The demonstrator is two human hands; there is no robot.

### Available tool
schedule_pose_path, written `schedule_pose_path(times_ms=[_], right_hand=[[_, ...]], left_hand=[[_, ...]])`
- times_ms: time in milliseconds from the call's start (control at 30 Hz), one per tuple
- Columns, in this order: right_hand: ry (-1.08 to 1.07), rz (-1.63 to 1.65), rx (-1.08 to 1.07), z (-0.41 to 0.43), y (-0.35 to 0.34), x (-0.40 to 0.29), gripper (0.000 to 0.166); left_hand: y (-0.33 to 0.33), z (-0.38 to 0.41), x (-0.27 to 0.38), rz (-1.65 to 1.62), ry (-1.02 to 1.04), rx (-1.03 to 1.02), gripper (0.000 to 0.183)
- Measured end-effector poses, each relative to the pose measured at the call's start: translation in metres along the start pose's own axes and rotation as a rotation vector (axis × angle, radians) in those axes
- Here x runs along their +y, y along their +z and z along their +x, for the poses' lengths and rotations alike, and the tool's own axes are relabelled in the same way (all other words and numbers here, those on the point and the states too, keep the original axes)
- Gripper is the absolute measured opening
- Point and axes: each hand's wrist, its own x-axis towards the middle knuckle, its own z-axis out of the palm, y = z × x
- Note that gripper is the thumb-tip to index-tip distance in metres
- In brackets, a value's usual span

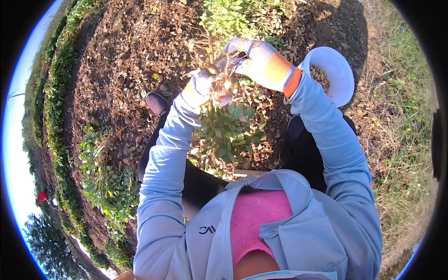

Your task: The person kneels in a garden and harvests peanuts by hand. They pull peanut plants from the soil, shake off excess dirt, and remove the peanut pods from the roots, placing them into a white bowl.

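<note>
A pulled-up peanut plant (229, 131) hangs with its green leaves down and its roots up between my hands. My left hand (201, 87), in an orange and grey work glove, is closed around the stems just below the roots. Beside it, at the roots and pods, is my right hand (260, 61) in a matching glove; its fingers are bent among the roots, and whether they grip a pod is hidden. To the right of my right wrist stands a white plastic bucket (341, 75) with peanuts in their shells (319, 77) inside.
Pulled peanut plants (227, 17) lie ahead, with more leafy plants (105, 175) at the left. Dry leaves and clods cover the soil (115, 59). Grass (402, 140) borders the right side. Green crop rows (56, 115) run along the far left, where a person in red (42, 197) is distant.
</note>
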Motion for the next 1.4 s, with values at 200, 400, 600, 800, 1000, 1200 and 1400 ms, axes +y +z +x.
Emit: schedule_pose_path(times_ms=[200, 400, 600, 800, 1000, 1200, 1400], right_hand=[[-0.131, -0.233, -0.082, -0.004, -0.004, 0.035, 0.019], [0.303, 0.671, 0.131, -0.014, -0.003, 0.033, 0.019], [-0.022, -0.191, 0.256, 0.001, -0.046, 0.061, 0.018], [0.180, 0.228, 0.036, -0.005, -0.058, 0.031, 0.014], [0.243, 0.453, -0.001, -0.002, -0.058, 0.024, 0.012], [0.402, 0.464, -0.168, -0.004, -0.038, 0.010, 0.023], [0.219, -0.037, -0.335, -0.007, -0.017, 0.006, 0.022]], left_hand=[[0.004, -0.005, 0.005, 1.694, 0.526, 0.209, 0.025], [-0.007, 0.004, -0.022, -0.612, 0.075, 0.108, 0.047], [-0.007, 0.000, -0.026, -0.785, 0.013, 0.063, 0.050], [0.003, 0.005, -0.023, -0.159, 0.166, 0.291, 0.032], [0.008, 0.001, -0.019, 0.864, 0.199, 0.353, 0.029], [0.008, 0.006, -0.011, 1.614, 0.307, 0.302, 0.020], [0.030, 0.012, 0.001, 2.229, 0.256, 0.271, 0.013]])
